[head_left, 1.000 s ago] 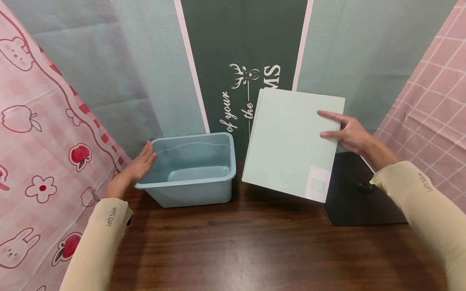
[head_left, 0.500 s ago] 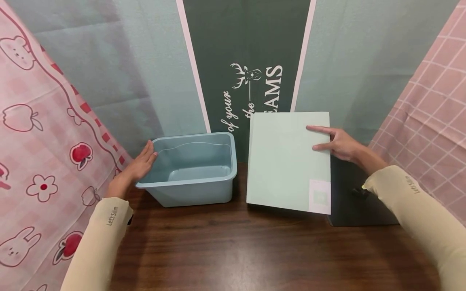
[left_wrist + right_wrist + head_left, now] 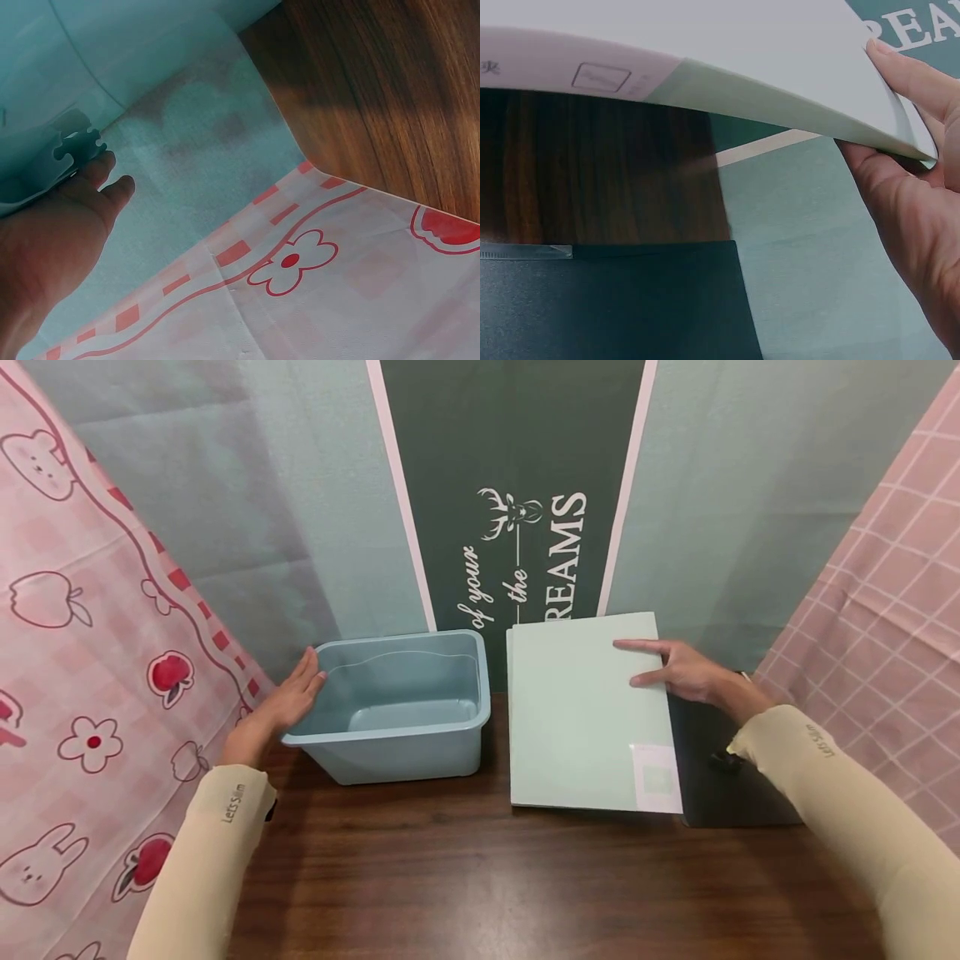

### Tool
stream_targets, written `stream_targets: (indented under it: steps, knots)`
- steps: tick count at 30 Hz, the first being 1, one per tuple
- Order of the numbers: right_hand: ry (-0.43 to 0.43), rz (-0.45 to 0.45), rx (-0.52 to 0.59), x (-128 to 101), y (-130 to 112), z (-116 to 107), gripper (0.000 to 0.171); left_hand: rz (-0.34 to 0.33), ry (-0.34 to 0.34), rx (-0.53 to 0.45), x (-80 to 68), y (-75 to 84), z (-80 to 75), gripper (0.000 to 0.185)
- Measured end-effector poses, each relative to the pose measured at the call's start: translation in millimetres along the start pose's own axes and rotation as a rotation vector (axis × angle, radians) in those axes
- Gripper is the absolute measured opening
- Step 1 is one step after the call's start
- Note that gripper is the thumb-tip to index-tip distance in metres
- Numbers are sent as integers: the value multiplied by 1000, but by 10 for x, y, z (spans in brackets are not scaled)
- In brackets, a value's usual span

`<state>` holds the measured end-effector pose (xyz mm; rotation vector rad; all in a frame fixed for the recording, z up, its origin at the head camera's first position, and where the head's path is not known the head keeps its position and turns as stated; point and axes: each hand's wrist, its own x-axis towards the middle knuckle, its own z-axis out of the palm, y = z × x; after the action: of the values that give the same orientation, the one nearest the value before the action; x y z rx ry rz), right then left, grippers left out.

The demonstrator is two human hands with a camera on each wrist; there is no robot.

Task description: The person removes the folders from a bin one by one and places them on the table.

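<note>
My right hand pinches the right edge of a pale mint-green folder, with fingers on its front and the rest of the hand round the edge. The folder has a pinkish-white label at its lower right corner and leans close over the table. In the right wrist view, its long spine runs toward the hand. My left hand rests on the left end of a blue-grey plastic bin, its fingers extended along the rim. In the left wrist view, that hand lies against the bin's edge.
A dark flat board-like thing lies on the table right of the folder, partly under my right forearm. Patterned pink cloth hangs at left, pink checked cloth at right, and green printed cloth behind. The wooden table stretches in front.
My right hand has lowered the folder toward the table and moved slightly left, turning the folder more upright in view. The left hand stays on the bin.
</note>
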<state>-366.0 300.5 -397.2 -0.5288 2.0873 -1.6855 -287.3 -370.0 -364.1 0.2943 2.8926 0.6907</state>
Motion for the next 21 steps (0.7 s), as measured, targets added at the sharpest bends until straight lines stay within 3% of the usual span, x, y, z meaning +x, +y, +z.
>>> stream_targets:
  steps: [12,21]
  knots:
    - [24,128,-65,153,151,106,84,16,5,-10,-31,-24,-21,74]
    - [36,161,-157,243,243,166,83,18,-8,15,-4,-36,3,75]
